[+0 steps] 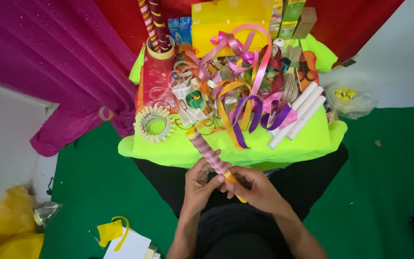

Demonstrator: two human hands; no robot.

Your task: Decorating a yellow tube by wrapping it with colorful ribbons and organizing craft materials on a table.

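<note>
Head: hands grip stick (pink-wrapped).

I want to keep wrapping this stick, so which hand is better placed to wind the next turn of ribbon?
Probably the right hand: its fingers pinch the yellow end of the stick, where the pink wrapping stops. The left hand cradles the wrapped shaft, steadying it.

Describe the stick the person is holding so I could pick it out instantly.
Start at the neon green table heaped with curled ribbons. At its near edge, the left hand and right hand grip a pink-striped wrapped stick. Unlike the plain white rolls on the table, it has yellow ends.
</note>
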